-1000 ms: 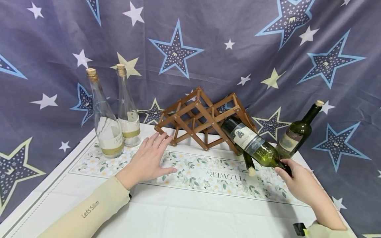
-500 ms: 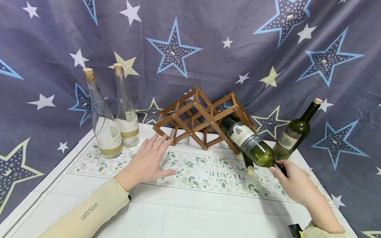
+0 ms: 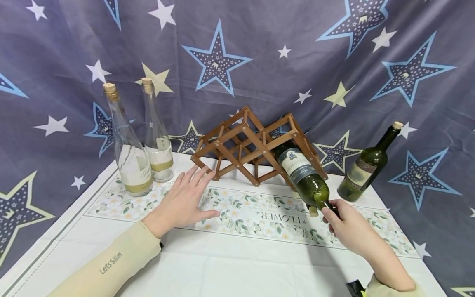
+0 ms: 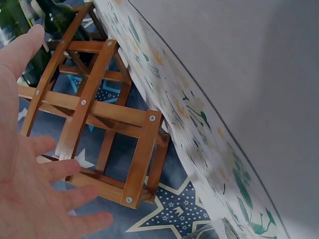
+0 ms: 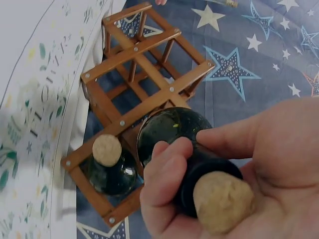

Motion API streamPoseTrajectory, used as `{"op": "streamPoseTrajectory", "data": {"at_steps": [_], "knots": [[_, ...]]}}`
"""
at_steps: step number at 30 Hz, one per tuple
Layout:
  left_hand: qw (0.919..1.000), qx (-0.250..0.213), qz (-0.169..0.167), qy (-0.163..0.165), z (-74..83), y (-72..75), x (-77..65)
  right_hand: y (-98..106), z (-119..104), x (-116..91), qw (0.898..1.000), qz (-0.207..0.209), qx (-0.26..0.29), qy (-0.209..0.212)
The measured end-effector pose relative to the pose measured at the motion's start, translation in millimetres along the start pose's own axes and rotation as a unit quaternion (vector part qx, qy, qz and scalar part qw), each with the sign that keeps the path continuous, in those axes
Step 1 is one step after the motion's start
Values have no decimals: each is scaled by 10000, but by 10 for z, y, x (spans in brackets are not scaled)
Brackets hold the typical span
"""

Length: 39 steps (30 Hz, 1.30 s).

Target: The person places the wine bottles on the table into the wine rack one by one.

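Observation:
My right hand (image 3: 350, 227) grips the neck of a green wine bottle (image 3: 306, 177) that slants with its base toward the folding wooden wine rack (image 3: 254, 139). Its base end overlaps the rack's right part, and in the right wrist view its cork (image 5: 222, 201) points at the camera. A second green bottle (image 5: 114, 179) lies in the rack's lower end cell, mostly hidden in the head view except its cork (image 3: 313, 211). With fingers spread, my left hand (image 3: 185, 198) is at the rack's left end, its fingertips right at the lower bar in the head view.
Two clear corked bottles, one in front (image 3: 135, 173) and one behind (image 3: 161, 159), stand at the left. Another green corked bottle (image 3: 361, 175) stands upright at the right. A floral printed strip (image 3: 237, 210) crosses the white table before a star-patterned curtain (image 3: 259, 82).
My right hand has moved left with the bottle, whose slant is now steeper and more in line with the rack's right opening. The left hand stays nearly where it was.

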<state>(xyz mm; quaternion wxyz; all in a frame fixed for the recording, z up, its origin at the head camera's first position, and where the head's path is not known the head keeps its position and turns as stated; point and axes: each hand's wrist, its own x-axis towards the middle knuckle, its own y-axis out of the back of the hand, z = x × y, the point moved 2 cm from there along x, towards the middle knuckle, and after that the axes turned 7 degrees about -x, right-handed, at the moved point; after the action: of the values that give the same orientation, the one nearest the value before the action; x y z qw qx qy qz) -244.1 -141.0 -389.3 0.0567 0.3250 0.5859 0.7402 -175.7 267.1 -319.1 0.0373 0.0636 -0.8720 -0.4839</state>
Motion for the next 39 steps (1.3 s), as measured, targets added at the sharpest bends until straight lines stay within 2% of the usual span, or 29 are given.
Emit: {"op": "streamPoseTrajectory", "data": {"at_steps": [6,11,16,26,39], "knots": [[10000,-25,50,0,8,15,2,-70,-69,48,9979,-264,592,-83],[10000,-21,38,3,9,15,-2,-119,-99,102,9922,-597,1044,-324],[10000,-49,26,30,5,21,-7,-155,-144,130,9894,-685,1276,-133],[10000,-5,95,-5,2,25,-4,-230,-242,246,9689,-1008,2253,-204],[9999,69,136,-24,-15,32,-9,-231,-372,430,9588,-1199,2564,-220]]}}
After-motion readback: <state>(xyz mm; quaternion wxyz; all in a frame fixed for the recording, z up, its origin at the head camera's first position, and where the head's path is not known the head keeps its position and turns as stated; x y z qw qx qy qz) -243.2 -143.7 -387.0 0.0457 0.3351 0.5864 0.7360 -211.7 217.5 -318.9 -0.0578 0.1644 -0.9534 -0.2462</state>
